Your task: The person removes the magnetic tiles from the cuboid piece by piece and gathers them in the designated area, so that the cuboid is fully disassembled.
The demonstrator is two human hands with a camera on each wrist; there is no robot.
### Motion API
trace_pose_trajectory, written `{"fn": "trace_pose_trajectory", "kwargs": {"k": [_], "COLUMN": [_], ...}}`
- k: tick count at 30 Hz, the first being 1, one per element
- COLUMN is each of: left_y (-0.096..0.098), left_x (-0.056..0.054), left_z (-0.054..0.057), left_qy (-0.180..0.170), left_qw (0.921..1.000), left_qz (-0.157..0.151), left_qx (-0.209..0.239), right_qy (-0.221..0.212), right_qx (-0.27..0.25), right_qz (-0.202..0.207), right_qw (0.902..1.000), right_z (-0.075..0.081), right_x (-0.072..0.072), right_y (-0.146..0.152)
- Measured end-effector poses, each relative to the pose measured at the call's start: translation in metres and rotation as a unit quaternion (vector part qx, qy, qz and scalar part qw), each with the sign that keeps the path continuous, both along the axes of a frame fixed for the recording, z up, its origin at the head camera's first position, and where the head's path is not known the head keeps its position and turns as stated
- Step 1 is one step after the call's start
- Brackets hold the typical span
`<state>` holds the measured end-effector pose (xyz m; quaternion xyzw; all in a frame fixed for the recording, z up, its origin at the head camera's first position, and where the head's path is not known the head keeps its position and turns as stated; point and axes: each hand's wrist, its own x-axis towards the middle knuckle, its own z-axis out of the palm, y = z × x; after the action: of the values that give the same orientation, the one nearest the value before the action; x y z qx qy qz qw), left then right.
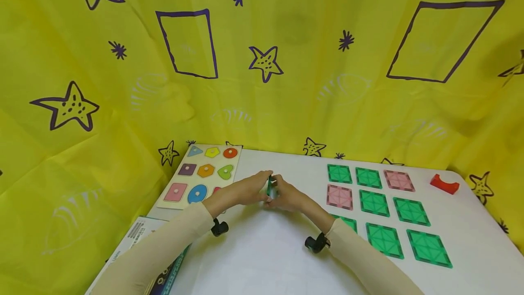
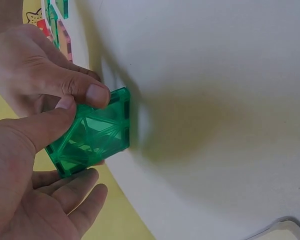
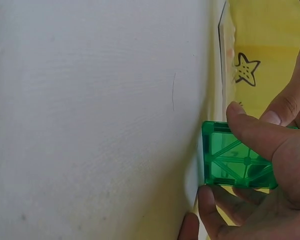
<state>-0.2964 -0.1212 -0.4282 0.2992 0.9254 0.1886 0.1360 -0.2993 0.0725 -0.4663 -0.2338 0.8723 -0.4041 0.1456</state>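
Note:
Both hands meet over the white table (image 1: 262, 249), holding a see-through green magnetic tile (image 2: 102, 130) between them. In the head view my left hand (image 1: 251, 189) holds it from the left. The left wrist view shows that hand's thumb on the upper edge and fingers beneath. My right hand (image 1: 288, 196) grips the tile from the other side, thumb and fingers on opposite edges in the right wrist view. The tile stands on edge, almost side-on in the head view. Whether it is one tile or more held together, I cannot tell.
Green tiles (image 1: 373, 203) and pink tiles (image 1: 340, 196) lie in rows on the right, with a red curved block (image 1: 444, 185) beyond. A shape puzzle board (image 1: 199, 160) lies back left. Boxes or books (image 1: 135, 233) sit front left. A yellow curtain (image 1: 262, 99) hangs behind.

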Motion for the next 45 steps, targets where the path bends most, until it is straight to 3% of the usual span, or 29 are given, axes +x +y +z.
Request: {"fn": "trace_pose_trajectory", "kwargs": {"k": [12,18,22,25,31,35,38,45], "left_y": [-0.007,-0.010,-0.010,-0.009,-0.007,-0.007,-0.008,-0.009], "left_x": [0.001,0.003,0.001,-0.002,0.002,0.008,0.011,0.011], "left_z": [-0.002,0.000,-0.008,-0.017,-0.024,-0.025,-0.026,-0.026], "left_qy": [-0.003,-0.019,-0.037,-0.039,-0.002,-0.022,-0.036,-0.038], "left_qw": [0.9994,0.9980,0.9970,0.9976,0.9974,0.9922,0.9900,0.9911], "left_qz": [0.010,0.024,0.037,0.042,0.033,0.058,0.070,0.062], "left_qx": [0.033,0.056,0.058,0.040,-0.063,-0.108,-0.118,-0.111], "right_qy": [0.002,0.029,0.039,0.045,0.036,0.029,0.028,0.012], "right_qx": [0.000,0.044,0.070,0.084,0.104,0.099,0.089,0.080], "right_qz": [-0.007,-0.019,-0.030,-0.038,-0.067,-0.087,-0.090,-0.096], "right_qw": [1.0000,0.9985,0.9964,0.9948,0.9916,0.9908,0.9916,0.9921], "right_z": [0.001,0.006,0.011,0.014,0.018,0.023,0.027,0.031], "right_x": [-0.002,-0.002,0.001,0.004,0.015,0.025,0.035,0.063], "right_y": [0.006,0.014,0.026,0.035,0.061,0.084,0.104,0.152]}}
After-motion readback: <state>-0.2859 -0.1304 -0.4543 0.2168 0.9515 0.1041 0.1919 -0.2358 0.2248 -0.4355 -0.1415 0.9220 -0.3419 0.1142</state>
